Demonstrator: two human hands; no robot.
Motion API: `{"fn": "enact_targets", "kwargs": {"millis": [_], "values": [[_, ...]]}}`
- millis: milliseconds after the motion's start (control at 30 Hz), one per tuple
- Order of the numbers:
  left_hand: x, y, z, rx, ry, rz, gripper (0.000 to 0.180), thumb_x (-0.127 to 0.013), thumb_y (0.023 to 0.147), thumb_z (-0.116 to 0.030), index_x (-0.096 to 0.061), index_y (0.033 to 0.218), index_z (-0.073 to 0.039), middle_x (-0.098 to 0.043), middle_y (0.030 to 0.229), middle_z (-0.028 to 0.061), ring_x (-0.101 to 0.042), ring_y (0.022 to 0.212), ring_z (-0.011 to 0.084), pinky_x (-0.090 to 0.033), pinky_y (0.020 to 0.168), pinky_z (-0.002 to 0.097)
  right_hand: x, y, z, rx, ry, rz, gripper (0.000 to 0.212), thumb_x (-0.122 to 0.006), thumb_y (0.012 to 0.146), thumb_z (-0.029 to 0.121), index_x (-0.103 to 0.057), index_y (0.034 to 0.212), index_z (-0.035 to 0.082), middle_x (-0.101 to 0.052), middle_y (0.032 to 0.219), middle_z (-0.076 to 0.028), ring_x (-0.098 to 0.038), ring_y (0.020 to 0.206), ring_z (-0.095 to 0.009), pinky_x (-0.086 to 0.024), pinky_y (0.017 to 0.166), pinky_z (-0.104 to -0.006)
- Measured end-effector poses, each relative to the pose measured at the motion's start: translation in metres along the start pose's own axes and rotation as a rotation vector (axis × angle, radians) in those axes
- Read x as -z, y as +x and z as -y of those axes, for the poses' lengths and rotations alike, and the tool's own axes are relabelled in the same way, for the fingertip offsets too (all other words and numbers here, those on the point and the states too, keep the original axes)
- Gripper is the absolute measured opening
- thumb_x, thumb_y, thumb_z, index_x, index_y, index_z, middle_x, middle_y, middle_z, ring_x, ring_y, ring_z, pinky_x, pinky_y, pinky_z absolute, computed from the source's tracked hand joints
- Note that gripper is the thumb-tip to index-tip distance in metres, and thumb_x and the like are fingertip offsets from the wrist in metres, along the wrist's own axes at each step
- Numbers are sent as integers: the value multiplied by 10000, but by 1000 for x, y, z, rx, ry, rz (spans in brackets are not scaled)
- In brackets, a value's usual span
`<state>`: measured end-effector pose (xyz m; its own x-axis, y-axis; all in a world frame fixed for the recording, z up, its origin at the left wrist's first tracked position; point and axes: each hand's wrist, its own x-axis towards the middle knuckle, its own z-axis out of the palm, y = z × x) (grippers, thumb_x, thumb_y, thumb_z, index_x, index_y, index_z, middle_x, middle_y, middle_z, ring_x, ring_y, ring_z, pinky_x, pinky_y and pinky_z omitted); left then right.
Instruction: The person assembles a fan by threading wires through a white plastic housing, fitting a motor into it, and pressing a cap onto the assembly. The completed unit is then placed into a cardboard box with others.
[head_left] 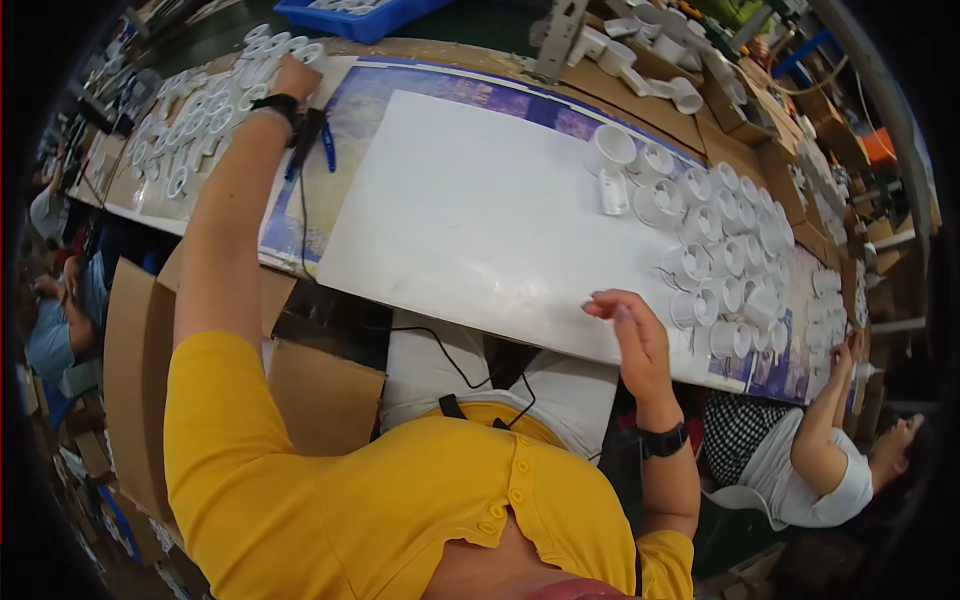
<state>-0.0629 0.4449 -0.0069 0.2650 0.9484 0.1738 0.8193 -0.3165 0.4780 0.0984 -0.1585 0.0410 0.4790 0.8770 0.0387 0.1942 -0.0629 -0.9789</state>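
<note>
At the table's far left end, the person's left hand (pixel 297 76) reaches in among white plastic pieces (pixel 208 118), arm stretched out. Fingers are at the edge of the pile; can't tell whether they grasp a piece, too small and partly hidden. The pieces lie packed close together, many with round ring-shaped ends. Black band (pixel 275 103) on the left wrist.

Right hand (pixel 638 335) is up near the front edge of the white sheet (pixel 470 220), grip released, fingers loosely bent, thumb raised. Black watch (pixel 664 440) on that wrist.

Sheet covers the middle of the table, over a purple-and-beige patterned cover (pixel 358 118). To its left, blue pliers (pixel 328 148) lie just beside a dark tool (pixel 306 145); a thin cable hangs over the front edge nearby. On the right, white cups (pixel 705 222) stand or lie in a dense group, some overlapping the sheet.

Blue bin (pixel 365 22) past the far edge, white parts inside. Cardboard box (pixel 138 370) below, left of the person. Far right, a co-worker (pixel 775 475) in a white top has a hand near more white pieces.
</note>
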Motion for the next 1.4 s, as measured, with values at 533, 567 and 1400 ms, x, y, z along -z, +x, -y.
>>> {"fn": "enact_targets", "kwargs": {"millis": [533,567,1400], "values": [[31,-295,-172,-13,-1252,756,886,-722,787,-361,-188,1407,-20,-513,1215,121,-497,1109,227,-414,919,355,4,123,-40,9,-665,-344,420,-605,848,298,-483,1156,41,-639,852,-121,-623,710,-260,-503,629,-367],[25,-318,-182,111,-1321,801,907,-725,785,-368,-168,1412,-24,-519,1197,113,-500,1099,229,-425,908,359,3,120,-44,8,-667,-349,420,-605,848,298,-483,1156,41,-639,852,-121,-623,710,-260,-503,629,-367],[36,-366,-163,-237,-1152,923,624,-674,837,-233,-372,1350,-46,-571,1161,170,-597,951,254,-506,836,393,70,194,-4,209,-1489,-242,515,-579,818,507,-634,1086,71,-652,1031,-141,-614,951,-329,-471,819,-451]]}}
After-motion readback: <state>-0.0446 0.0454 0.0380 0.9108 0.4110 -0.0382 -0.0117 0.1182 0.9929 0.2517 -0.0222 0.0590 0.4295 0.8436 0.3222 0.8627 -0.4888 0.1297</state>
